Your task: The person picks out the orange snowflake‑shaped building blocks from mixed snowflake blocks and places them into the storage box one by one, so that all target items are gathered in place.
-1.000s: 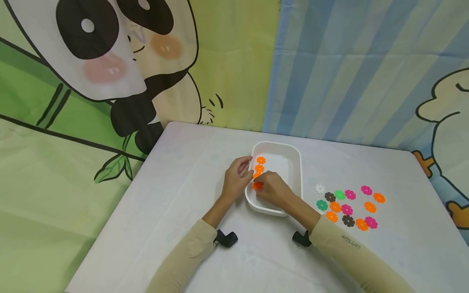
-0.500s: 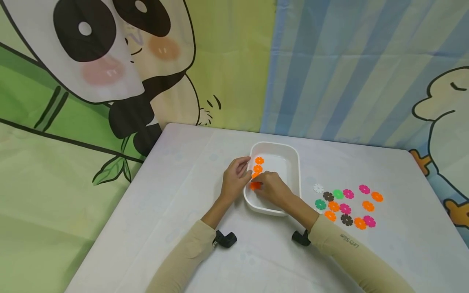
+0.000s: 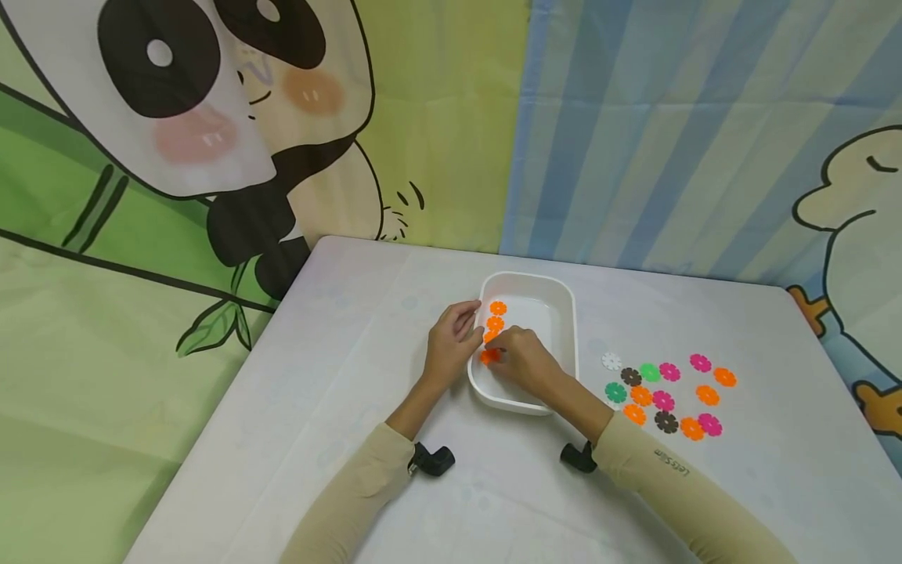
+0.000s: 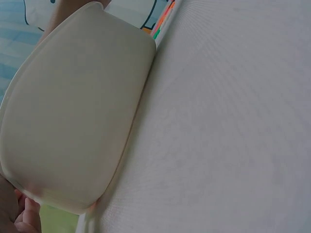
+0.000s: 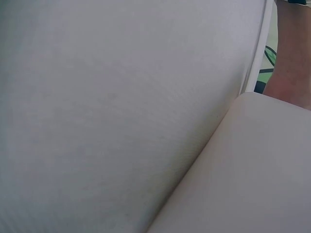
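A white plastic tray [image 3: 532, 408] stands on the table, with a column of orange snowflake discs along its left inner side, among them the farthest disc [image 3: 498, 308]. My left hand [image 3: 449, 345] holds the tray's left rim, thumb over the edge; its fingers [image 4: 30, 217] also show beside the tray wall in the left wrist view. Inside the tray, my right hand [image 3: 527, 363] has its fingers bent down at the near end of the column. It pinches an orange snowflake disc [image 3: 488, 357], partly covered by the hand. The right wrist view shows only the tray's outer wall [image 5: 262, 170] and tablecloth.
Right of the tray lie several loose snowflake discs: pink [image 3: 663, 400], orange [image 3: 708, 395], dark brown [image 3: 665, 422], green [image 3: 616, 392] and white [image 3: 611, 361]. A white cloth covers the table [image 3: 338, 329]. Printed curtains [image 3: 451, 133] hang behind it.
Both hands keep nearly the same place at the tray. The whole head view has shifted slightly left. The orange column and the loose discs look unchanged.
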